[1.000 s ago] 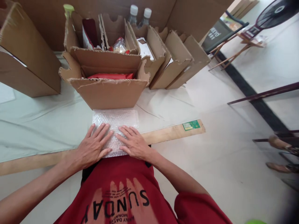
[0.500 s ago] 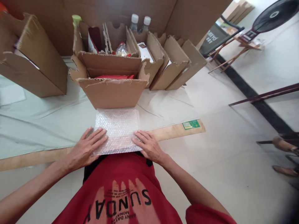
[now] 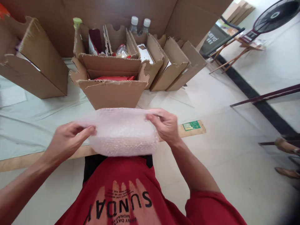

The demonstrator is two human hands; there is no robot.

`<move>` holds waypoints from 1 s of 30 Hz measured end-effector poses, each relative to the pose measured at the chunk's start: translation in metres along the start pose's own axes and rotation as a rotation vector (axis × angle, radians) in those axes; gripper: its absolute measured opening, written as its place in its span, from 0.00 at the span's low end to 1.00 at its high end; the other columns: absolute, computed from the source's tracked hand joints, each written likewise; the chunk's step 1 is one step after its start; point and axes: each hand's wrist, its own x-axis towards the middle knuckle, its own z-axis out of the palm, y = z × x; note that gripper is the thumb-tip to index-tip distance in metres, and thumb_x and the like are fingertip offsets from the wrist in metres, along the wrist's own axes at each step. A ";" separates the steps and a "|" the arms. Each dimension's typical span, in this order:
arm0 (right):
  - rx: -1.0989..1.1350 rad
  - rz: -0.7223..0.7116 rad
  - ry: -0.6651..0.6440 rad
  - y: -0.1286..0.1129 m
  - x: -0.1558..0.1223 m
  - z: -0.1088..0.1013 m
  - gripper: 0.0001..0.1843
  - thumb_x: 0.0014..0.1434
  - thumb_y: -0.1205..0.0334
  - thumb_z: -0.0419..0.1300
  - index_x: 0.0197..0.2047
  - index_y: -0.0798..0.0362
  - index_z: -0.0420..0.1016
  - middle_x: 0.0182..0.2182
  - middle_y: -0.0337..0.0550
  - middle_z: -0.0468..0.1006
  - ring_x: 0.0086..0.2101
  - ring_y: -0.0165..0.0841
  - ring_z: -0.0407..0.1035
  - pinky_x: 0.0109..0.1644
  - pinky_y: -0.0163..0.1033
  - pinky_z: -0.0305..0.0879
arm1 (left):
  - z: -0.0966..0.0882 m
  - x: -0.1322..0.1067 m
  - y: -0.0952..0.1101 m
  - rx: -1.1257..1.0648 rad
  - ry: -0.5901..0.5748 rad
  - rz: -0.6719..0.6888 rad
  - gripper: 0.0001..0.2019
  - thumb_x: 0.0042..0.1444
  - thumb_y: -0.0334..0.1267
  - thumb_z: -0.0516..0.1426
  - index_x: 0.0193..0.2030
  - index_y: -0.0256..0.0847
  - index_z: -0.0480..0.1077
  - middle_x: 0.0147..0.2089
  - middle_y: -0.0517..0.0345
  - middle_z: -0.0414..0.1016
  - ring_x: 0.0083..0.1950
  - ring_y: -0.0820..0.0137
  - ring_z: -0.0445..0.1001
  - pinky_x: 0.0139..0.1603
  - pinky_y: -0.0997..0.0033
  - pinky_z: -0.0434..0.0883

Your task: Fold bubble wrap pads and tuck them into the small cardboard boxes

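A translucent bubble wrap bag hangs between my two hands at the table's near edge, slightly blurred. My left hand pinches its left side between thumb and fingers. At the upper right corner, my right hand grips it with the thumb on the near side and the fingers behind. Just beyond the bag stands a cardboard file box, with a red packet showing inside.
More cardboard boxes stand in a row behind, holding packets. Two capped bottles are at the back. A taller box is at left. On the right are a fan, a folding chair and part of another person's foot.
My hands were lying flat on the bubble wrap bag. Now they have taken hold of its sides, lifted it and spread farther apart.
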 end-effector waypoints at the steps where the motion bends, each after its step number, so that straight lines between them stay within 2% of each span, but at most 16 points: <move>1: -0.050 0.019 -0.021 0.017 0.008 0.012 0.12 0.70 0.52 0.60 0.43 0.47 0.83 0.35 0.38 0.85 0.37 0.34 0.79 0.45 0.40 0.76 | 0.010 0.012 -0.009 0.008 -0.023 -0.044 0.16 0.52 0.55 0.63 0.28 0.44 0.80 0.29 0.57 0.81 0.30 0.67 0.75 0.30 0.71 0.68; 3: -0.172 0.065 -0.073 0.054 0.021 0.035 0.11 0.69 0.56 0.60 0.41 0.50 0.83 0.36 0.41 0.86 0.37 0.34 0.79 0.45 0.40 0.75 | 0.031 0.034 -0.030 0.087 -0.066 -0.100 0.16 0.53 0.54 0.60 0.26 0.43 0.77 0.26 0.57 0.77 0.28 0.68 0.72 0.29 0.71 0.65; 5: -0.275 0.103 -0.085 0.084 0.027 0.049 0.09 0.67 0.59 0.61 0.42 0.52 0.83 0.36 0.43 0.86 0.39 0.37 0.79 0.49 0.43 0.74 | 0.046 0.047 -0.052 0.273 -0.084 -0.107 0.14 0.55 0.50 0.58 0.28 0.43 0.75 0.24 0.59 0.73 0.27 0.68 0.69 0.30 0.70 0.63; 6: -0.303 0.119 -0.069 0.095 0.026 0.051 0.09 0.66 0.59 0.62 0.44 0.53 0.82 0.38 0.45 0.86 0.41 0.40 0.79 0.52 0.46 0.72 | 0.050 0.050 -0.060 0.378 -0.067 -0.079 0.13 0.56 0.49 0.57 0.32 0.43 0.76 0.26 0.58 0.74 0.28 0.66 0.70 0.32 0.69 0.65; 8: -0.363 0.127 -0.012 0.106 0.019 0.047 0.13 0.67 0.57 0.61 0.49 0.54 0.81 0.44 0.51 0.86 0.47 0.45 0.78 0.57 0.52 0.69 | 0.052 0.045 -0.069 0.555 0.026 0.054 0.16 0.60 0.48 0.57 0.46 0.40 0.78 0.35 0.52 0.79 0.36 0.60 0.76 0.39 0.64 0.70; 10: -0.458 0.078 0.032 0.102 0.007 0.040 0.17 0.70 0.56 0.57 0.56 0.55 0.78 0.52 0.55 0.83 0.52 0.48 0.75 0.59 0.55 0.67 | 0.051 0.032 -0.070 0.648 0.163 0.283 0.22 0.64 0.47 0.57 0.59 0.35 0.73 0.47 0.42 0.81 0.46 0.54 0.79 0.47 0.58 0.73; 12: -0.554 -0.056 -0.008 0.088 -0.004 0.043 0.19 0.73 0.57 0.53 0.60 0.54 0.75 0.58 0.56 0.80 0.57 0.48 0.72 0.60 0.56 0.65 | 0.055 0.021 -0.065 0.675 0.224 0.534 0.25 0.66 0.44 0.58 0.65 0.33 0.67 0.55 0.34 0.78 0.57 0.49 0.77 0.56 0.53 0.72; 14: -0.608 -0.240 -0.169 0.072 -0.010 0.059 0.21 0.73 0.56 0.53 0.64 0.52 0.73 0.65 0.54 0.74 0.64 0.48 0.66 0.64 0.55 0.63 | 0.065 0.016 -0.060 0.683 0.134 0.724 0.28 0.67 0.42 0.58 0.70 0.34 0.62 0.64 0.32 0.73 0.67 0.48 0.72 0.65 0.51 0.68; 16: -0.622 -0.388 -0.366 0.063 -0.008 0.083 0.26 0.72 0.51 0.57 0.68 0.52 0.70 0.71 0.53 0.67 0.69 0.48 0.58 0.69 0.55 0.58 | 0.078 0.019 -0.061 0.708 -0.038 0.799 0.31 0.68 0.45 0.56 0.73 0.32 0.57 0.71 0.31 0.67 0.74 0.47 0.64 0.72 0.47 0.61; 19: -0.635 -0.417 -0.539 0.068 -0.001 0.103 0.37 0.69 0.40 0.58 0.72 0.54 0.65 0.73 0.55 0.63 0.72 0.50 0.54 0.73 0.57 0.53 | 0.092 0.030 -0.073 0.775 -0.208 0.723 0.36 0.70 0.55 0.50 0.73 0.26 0.57 0.74 0.27 0.61 0.78 0.42 0.56 0.76 0.39 0.50; 22: -0.656 -0.338 -0.595 0.088 -0.001 0.085 0.38 0.70 0.37 0.55 0.74 0.49 0.62 0.74 0.51 0.60 0.73 0.49 0.52 0.75 0.58 0.49 | 0.091 0.034 -0.083 0.821 -0.287 0.608 0.39 0.68 0.59 0.49 0.73 0.26 0.59 0.77 0.27 0.55 0.80 0.39 0.50 0.77 0.35 0.45; 24: -0.695 -0.263 -0.577 0.097 -0.007 0.062 0.35 0.71 0.39 0.54 0.74 0.48 0.62 0.74 0.51 0.61 0.73 0.48 0.52 0.75 0.60 0.49 | 0.087 0.032 -0.082 0.825 -0.312 0.571 0.38 0.69 0.59 0.48 0.73 0.28 0.60 0.78 0.29 0.54 0.80 0.41 0.50 0.77 0.35 0.43; 26: -0.750 -0.175 -0.499 0.096 -0.015 0.044 0.35 0.72 0.41 0.54 0.73 0.52 0.63 0.73 0.56 0.62 0.72 0.51 0.53 0.74 0.62 0.51 | 0.083 0.026 -0.077 0.808 -0.290 0.554 0.37 0.69 0.59 0.48 0.74 0.32 0.60 0.79 0.32 0.53 0.80 0.44 0.50 0.77 0.35 0.40; 28: -0.768 -0.153 -0.431 0.086 -0.022 0.040 0.36 0.71 0.41 0.54 0.73 0.53 0.63 0.74 0.59 0.59 0.73 0.53 0.52 0.73 0.63 0.51 | 0.083 0.020 -0.070 0.774 -0.274 0.547 0.36 0.69 0.59 0.50 0.74 0.37 0.60 0.79 0.35 0.52 0.81 0.45 0.49 0.78 0.35 0.37; 30: -0.732 -0.223 -0.448 0.074 -0.027 0.049 0.37 0.70 0.40 0.55 0.74 0.51 0.62 0.75 0.57 0.57 0.74 0.51 0.50 0.74 0.62 0.50 | 0.086 0.016 -0.067 0.742 -0.302 0.542 0.36 0.68 0.60 0.52 0.74 0.38 0.61 0.79 0.36 0.52 0.81 0.45 0.49 0.78 0.36 0.36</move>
